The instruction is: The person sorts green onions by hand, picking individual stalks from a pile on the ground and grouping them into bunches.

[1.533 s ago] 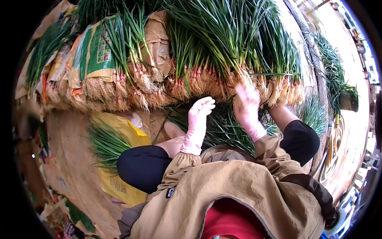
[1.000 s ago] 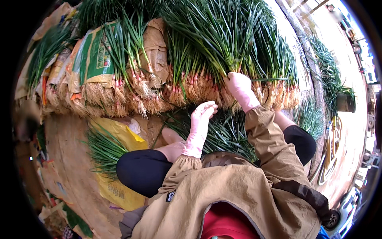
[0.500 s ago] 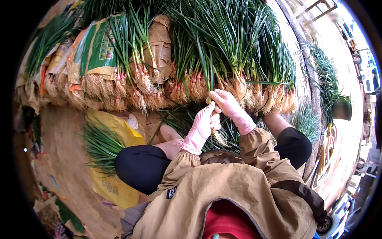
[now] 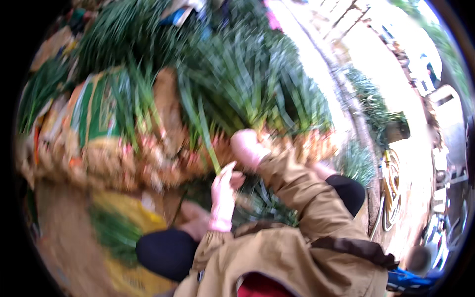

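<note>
My left hand [image 4: 224, 195], in a pale pink glove, is closed round the lower end of a green garlic plant [image 4: 204, 131]. Its long flat leaves slant up and to the left. Most of its root end is hidden or blurred below the fingers. My right hand [image 4: 248, 147], also gloved in pink, reaches to the root side of a thick row of green garlic [image 4: 257, 84]. That row has pale stems, pinkish bulbs and tan roots [image 4: 316, 146]. Motion smears the right fingers, and I cannot tell whether they grip a plant.
A green and tan sack [image 4: 101, 111] lies among the bundles at the left. Loose leaves rest on a yellow sack [image 4: 133, 277] by my left knee [image 4: 166, 253]. To the right are a coiled hose [image 4: 392, 190], a dark container [image 4: 397, 129] and more greens [image 4: 366, 99].
My hands have parted: the right has moved up and away toward the row, while the left keeps the green garlic plant lower down. The whole view has shifted and blurred.
</note>
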Available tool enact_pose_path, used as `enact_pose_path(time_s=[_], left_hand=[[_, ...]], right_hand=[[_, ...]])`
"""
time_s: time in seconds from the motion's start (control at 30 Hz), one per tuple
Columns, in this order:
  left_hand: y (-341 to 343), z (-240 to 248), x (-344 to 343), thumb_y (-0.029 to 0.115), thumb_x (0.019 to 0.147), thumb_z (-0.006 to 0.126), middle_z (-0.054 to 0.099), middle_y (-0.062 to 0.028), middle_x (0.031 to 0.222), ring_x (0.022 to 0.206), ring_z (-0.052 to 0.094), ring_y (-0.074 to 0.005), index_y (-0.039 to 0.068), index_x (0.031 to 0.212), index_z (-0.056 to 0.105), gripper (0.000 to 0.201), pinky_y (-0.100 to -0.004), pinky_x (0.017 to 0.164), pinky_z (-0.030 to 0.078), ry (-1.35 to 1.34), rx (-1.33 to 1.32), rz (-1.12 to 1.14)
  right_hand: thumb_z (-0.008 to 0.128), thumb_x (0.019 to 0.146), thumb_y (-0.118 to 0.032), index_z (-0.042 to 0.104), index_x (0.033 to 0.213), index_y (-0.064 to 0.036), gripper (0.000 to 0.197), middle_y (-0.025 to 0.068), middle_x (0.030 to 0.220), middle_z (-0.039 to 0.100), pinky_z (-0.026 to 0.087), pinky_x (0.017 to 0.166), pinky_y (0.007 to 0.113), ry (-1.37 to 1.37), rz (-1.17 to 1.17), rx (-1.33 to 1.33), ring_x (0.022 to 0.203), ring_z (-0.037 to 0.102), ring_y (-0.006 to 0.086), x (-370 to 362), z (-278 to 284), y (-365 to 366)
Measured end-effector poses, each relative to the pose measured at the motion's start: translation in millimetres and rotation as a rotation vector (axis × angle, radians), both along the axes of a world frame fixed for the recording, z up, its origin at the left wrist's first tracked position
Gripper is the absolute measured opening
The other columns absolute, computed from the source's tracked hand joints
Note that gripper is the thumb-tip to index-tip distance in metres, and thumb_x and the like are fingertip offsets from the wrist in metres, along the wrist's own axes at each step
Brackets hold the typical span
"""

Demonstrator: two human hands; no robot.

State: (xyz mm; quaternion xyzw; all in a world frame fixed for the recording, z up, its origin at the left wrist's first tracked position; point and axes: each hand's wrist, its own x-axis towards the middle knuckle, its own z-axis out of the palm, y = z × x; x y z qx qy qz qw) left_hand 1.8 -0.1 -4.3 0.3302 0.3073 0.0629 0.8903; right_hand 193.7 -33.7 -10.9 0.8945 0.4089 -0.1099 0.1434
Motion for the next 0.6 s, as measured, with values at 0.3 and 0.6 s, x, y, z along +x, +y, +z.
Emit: enact_pose_path(time_s=[0.3,0.6], left_hand=[[29.9,-34.9,-6.1,0.027,0.099,0.050,0.058,-0.0084,0.129,0.114,0.058,-0.0195,0.012,0.134,0.053,0.038,-0.0337,0.089,0.047,0.062,0.087,0.162],[30.0,-29.4,-13.4,0.037,0.099,0.051,0.059,-0.0144,0.128,0.110,0.062,-0.0271,0.002,0.136,0.047,0.051,-0.0374,0.085,0.053,-0.099,-0.042,0.184]], right_hand=[[0.060,0.083,-0.035,0.073,0.081,-0.0045,0.033,0.0122,0.076,0.071,0.055,0.070,0.043,0.231,-0.293,0.345,0.075,0.069,0.0346,-35.4,-9.1,26.1],[0.067,0.086,-0.030,0.070,0.092,-0.0025,0.028,0.0061,0.071,0.067,0.052,0.063,0.031,0.882,-0.353,0.851,0.067,0.065,0.0165,-50.0,31.6,4.1]])
